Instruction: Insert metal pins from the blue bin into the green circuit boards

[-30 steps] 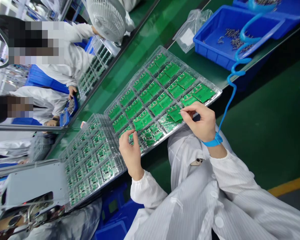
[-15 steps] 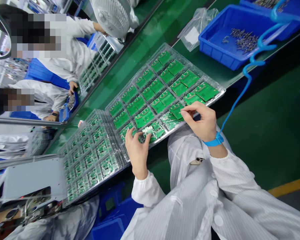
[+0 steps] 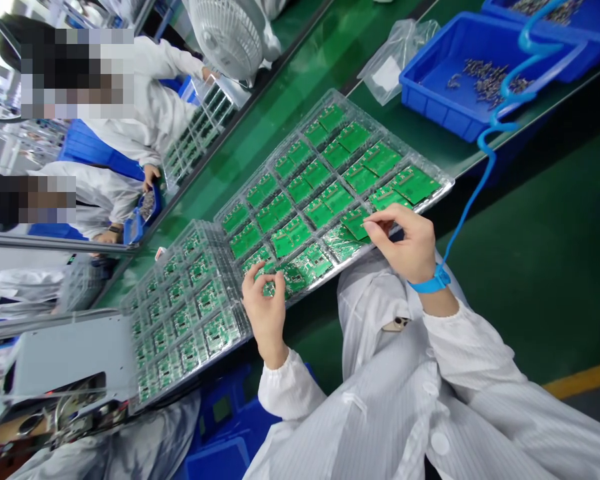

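My right hand [image 3: 405, 243] pinches the corner of a green circuit board [image 3: 354, 223] between thumb and fingers, just over the front row of a clear plastic tray [image 3: 375, 120]. A blue wrist strap [image 3: 431, 280] circles that wrist. My left hand [image 3: 264, 310] hovers at the tray's front left part, fingers curved and apart from the thumb, with nothing visible in them. Beside it, a board with small components [image 3: 316, 260] lies in a front compartment. Other compartments hold green boards, some lying overlapped in pairs.
To the left stands a stack of clear trays [image 3: 220, 280] with populated boards. Blue bins [image 3: 430, 100] of small metal parts and a plastic bag [image 3: 391, 70] lie at the upper right. A coiled blue cord [image 3: 487, 150] hangs to my wrist. Co-workers and a fan [image 3: 227, 37] are across the line.
My left hand has drawn back slightly to the left and toward me, uncovering more of the component boards. My right hand keeps its pinch on the board's corner, nearly unmoved.
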{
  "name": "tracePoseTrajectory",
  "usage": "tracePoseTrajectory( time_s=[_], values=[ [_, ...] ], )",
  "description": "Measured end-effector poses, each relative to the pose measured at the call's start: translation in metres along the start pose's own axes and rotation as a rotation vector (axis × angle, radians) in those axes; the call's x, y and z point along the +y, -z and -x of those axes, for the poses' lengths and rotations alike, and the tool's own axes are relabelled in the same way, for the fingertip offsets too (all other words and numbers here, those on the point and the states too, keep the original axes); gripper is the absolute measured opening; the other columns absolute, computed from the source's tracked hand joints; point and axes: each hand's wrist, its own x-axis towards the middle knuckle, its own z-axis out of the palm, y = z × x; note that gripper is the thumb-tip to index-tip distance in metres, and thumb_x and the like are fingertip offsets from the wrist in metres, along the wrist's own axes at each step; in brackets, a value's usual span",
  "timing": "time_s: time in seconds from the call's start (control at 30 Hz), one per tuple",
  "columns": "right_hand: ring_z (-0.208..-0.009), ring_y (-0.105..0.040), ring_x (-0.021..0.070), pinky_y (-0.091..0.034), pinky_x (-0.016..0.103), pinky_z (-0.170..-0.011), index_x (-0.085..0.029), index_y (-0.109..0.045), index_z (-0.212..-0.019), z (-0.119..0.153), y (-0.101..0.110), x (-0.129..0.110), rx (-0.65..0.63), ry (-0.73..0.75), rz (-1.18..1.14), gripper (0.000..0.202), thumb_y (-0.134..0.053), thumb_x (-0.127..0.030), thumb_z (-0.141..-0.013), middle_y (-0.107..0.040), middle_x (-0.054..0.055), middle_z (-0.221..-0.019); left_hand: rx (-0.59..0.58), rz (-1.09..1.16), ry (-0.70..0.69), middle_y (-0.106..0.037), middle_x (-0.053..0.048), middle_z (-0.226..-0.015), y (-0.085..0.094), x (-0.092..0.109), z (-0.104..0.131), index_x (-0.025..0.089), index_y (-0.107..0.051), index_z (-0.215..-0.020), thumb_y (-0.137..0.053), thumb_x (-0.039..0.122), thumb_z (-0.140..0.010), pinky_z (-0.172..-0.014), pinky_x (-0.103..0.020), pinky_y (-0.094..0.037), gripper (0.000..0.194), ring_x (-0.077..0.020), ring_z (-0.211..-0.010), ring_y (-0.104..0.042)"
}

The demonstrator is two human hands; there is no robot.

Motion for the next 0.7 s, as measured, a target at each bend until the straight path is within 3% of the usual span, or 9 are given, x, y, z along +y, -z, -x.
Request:
tracePoseTrajectory(
  time_s=[0.13, 0.23, 0.37, 0.5, 0.7],
  values=[
    [-0.069, -0.065, 0.0181, -0.058, 0.034, -0.065, -0.026, -0.08, -0.096, -0.001, 0.0, 0.0, 0.01, -0.002, 0.006, 0.012, -0.075, -0.035, -0.104, -0.073, 0.002, -0.081, 0.029, -0.051, 0.004, -0.071, -0.014, -0.142, -0.001, 0.0, 0.002, 0.024, -0.069, -0.087, -0.075, 0.043, -0.103, -0.126, -0.056, -0.045, 0.025, -0.034, -0.144, -0.063],
    [-0.069, -0.065, 0.0183, -0.059, 0.034, -0.065, -0.026, -0.08, -0.096, -0.001, 0.0, 0.001, 0.013, -0.004, 0.006, 0.013, -0.075, -0.036, -0.104, -0.073, 0.002, -0.081, 0.045, -0.053, -0.074, -0.073, -0.014, -0.132, -0.005, 0.008, 0.004, 0.024, -0.07, -0.093, -0.073, 0.042, -0.105, -0.12, -0.052, -0.05, 0.021, -0.0318, -0.135, -0.067],
    [-0.068, -0.065, 0.0179, -0.058, 0.033, -0.064, -0.026, -0.079, -0.095, 0.0, -0.002, 0.001, 0.007, 0.008, 0.008, 0.012, -0.076, -0.034, -0.103, -0.073, 0.002, -0.081, -0.066, -0.041, -0.212, -0.077, -0.01, -0.116, -0.019, 0.017, 0.007, 0.025, -0.075, -0.103, -0.07, 0.037, -0.107, -0.112, -0.048, -0.054, 0.014, -0.0288, -0.119, -0.072],
    [-0.068, -0.065, 0.0175, -0.058, 0.033, -0.065, -0.025, -0.079, -0.095, 0.0, -0.002, -0.001, 0.012, 0.009, 0.017, 0.012, -0.075, -0.033, -0.103, -0.073, 0.002, -0.08, -0.132, -0.125, -0.239, -0.075, -0.013, -0.12, -0.035, 0.019, 0.006, 0.024, -0.079, -0.123, -0.068, 0.034, -0.109, -0.11, -0.051, -0.052, 0.02, -0.0322, -0.12, -0.069],
    [-0.069, -0.065, 0.0168, -0.059, 0.032, -0.068, -0.024, -0.079, -0.095, 0.001, 0.0, -0.001, -0.003, -0.012, 0.027, 0.01, -0.075, -0.031, -0.102, -0.074, 0.001, -0.082, -0.164, -0.136, -0.269, -0.071, -0.011, -0.115, -0.046, 0.021, -0.001, 0.024, -0.082, -0.116, -0.069, 0.03, -0.109, -0.106, -0.049, -0.052, 0.016, -0.0307, -0.114, -0.067]
  ],
)
